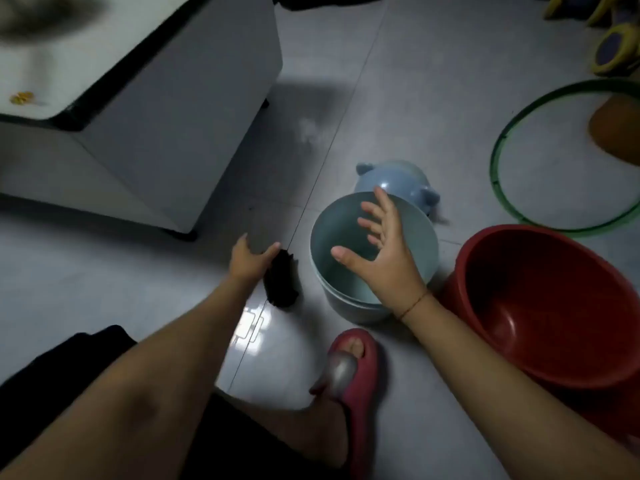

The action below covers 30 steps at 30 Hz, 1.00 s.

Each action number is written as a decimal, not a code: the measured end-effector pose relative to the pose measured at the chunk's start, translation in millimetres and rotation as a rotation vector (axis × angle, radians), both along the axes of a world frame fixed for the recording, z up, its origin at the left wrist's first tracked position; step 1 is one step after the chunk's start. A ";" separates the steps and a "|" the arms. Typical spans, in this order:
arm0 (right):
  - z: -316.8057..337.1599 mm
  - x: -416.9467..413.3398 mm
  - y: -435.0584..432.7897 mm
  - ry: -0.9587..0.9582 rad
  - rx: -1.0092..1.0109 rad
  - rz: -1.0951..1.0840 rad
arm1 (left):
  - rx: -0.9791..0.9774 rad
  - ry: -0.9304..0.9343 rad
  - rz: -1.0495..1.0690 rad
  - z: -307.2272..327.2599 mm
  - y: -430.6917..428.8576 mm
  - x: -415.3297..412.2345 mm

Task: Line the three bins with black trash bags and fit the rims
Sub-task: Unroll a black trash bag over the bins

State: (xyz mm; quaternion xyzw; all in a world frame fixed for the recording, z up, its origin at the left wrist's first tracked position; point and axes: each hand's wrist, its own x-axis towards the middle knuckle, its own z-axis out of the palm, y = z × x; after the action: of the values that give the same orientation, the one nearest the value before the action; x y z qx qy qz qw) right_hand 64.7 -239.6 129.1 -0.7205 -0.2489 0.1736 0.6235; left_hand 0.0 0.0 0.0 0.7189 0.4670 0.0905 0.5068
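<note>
Hovering over the pale blue bin (346,306), the right hand (384,258) spreads its fingers wide; the left hand (247,261), fingers parted and holding nothing, meets the black bag roll (282,285) lying beside that bin

Home, looks like. Grey tiled floor (415,81), white cabinet (138,98), red slipper (356,382) on a bare foot, plastic bins, green hoop (498,161), toys in the corner.

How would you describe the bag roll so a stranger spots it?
Find the white cabinet on the left. On the floor past its near corner, left of the pale blue bin, lies the bag roll. It is small, black and crinkly, unlike its smooth neighbours.
</note>
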 end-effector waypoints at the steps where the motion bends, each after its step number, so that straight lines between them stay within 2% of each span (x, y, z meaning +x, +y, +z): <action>1: -3.6 -1.6 0.7 0.032 0.013 -0.029 | -0.037 0.023 0.046 -9.9 -4.3 -1.7; 9: -20.5 6.2 -5.9 0.150 0.036 -0.139 | -0.203 0.145 0.254 -83.9 -11.6 1.3; 15: -29.6 8.0 -6.8 0.198 0.038 -0.146 | -0.184 0.280 0.209 -117.0 -3.6 14.5; 19: -37.0 10.1 -3.2 0.203 0.018 -0.143 | -0.303 0.302 0.197 -114.2 -5.3 21.8; 22: -37.8 12.1 2.1 0.194 0.016 -0.128 | -0.442 0.159 0.308 -94.7 -6.0 20.0; 25: -38.0 11.3 8.5 0.177 0.013 -0.115 | -0.572 -0.092 0.336 -58.4 -3.3 14.7; 30: -27.7 4.2 26.1 0.229 0.043 -0.081 | -0.719 -0.548 0.198 47.6 -9.9 0.1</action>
State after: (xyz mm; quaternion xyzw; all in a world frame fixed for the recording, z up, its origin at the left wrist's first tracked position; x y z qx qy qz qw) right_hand 68.9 -213.5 101.4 -0.6920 -0.1504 0.2242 0.6695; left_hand 0.1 -9.9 47.6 0.3991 0.3840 0.1573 0.8176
